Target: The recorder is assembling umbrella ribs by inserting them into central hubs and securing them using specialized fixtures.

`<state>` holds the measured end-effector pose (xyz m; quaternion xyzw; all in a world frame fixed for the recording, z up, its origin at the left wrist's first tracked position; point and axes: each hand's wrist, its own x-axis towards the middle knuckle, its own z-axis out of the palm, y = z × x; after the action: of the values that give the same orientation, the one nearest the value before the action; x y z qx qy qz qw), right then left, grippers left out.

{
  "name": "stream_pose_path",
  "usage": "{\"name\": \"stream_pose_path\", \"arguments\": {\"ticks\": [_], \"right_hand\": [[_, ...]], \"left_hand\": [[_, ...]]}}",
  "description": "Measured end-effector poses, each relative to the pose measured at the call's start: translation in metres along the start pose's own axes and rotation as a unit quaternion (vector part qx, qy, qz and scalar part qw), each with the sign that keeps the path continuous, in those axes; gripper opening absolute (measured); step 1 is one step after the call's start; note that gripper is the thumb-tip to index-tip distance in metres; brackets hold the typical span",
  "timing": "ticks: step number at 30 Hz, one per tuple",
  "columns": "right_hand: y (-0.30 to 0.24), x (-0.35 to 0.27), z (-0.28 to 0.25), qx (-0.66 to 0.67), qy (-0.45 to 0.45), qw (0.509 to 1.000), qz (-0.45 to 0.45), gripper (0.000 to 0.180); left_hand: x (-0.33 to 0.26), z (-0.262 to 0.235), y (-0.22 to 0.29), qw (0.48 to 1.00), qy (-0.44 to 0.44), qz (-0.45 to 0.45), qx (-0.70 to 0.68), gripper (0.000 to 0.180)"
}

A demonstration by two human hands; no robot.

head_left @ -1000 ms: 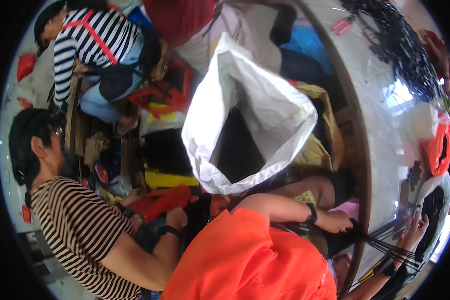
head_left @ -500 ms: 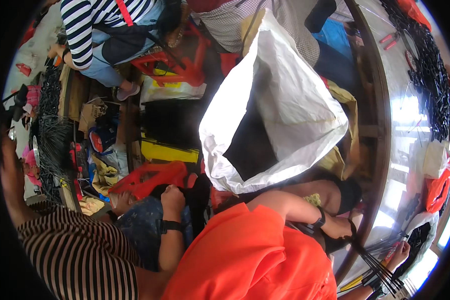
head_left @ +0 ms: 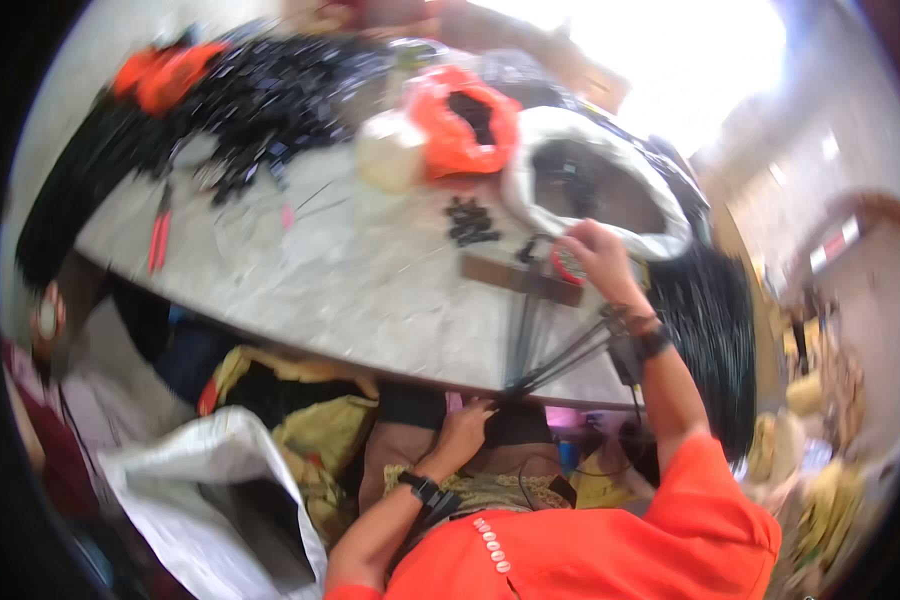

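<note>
I wear an orange shirt and sit at a pale stone table (head_left: 370, 290). My right hand (head_left: 598, 258) reaches onto the table and closes on a small red round object (head_left: 567, 266) beside a flat wooden block (head_left: 518, 277). A bundle of thin black strands (head_left: 526, 340) runs from the block over the table's near edge. My left hand (head_left: 467, 430), with a black wristband, grips the lower ends of the strands below the edge, above my lap.
A white sack with black parts (head_left: 595, 190), an orange bag (head_left: 462, 125), a pale lump (head_left: 390, 160) and loose black pieces (head_left: 470, 222) lie behind the block. Red-handled pliers (head_left: 158, 240) lie at the left. A white woven sack (head_left: 205, 490) stands lower left.
The view has swung from the floor, the seated people and the white sack up onto the table. My right hand has moved from the strands at the table's edge to the red object.
</note>
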<state>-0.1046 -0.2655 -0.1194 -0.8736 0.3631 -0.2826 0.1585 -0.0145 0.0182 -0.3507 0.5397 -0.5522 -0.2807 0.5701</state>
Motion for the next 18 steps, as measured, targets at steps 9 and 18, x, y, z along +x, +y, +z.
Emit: {"name": "stream_pose_path", "arguments": {"ticks": [9,18], "right_hand": [[0.012,-0.003,-0.020,-0.036,-0.012,0.999,0.015,0.038],[0.050,0.026,0.034,-0.089,-0.026,0.995,-0.046,0.028]], "left_hand": [[0.007,0.015,0.009,0.995,-0.060,-0.075,-0.009,0.020],[0.007,0.007,0.018,0.994,-0.070,-0.087,-0.005,0.018]]}}
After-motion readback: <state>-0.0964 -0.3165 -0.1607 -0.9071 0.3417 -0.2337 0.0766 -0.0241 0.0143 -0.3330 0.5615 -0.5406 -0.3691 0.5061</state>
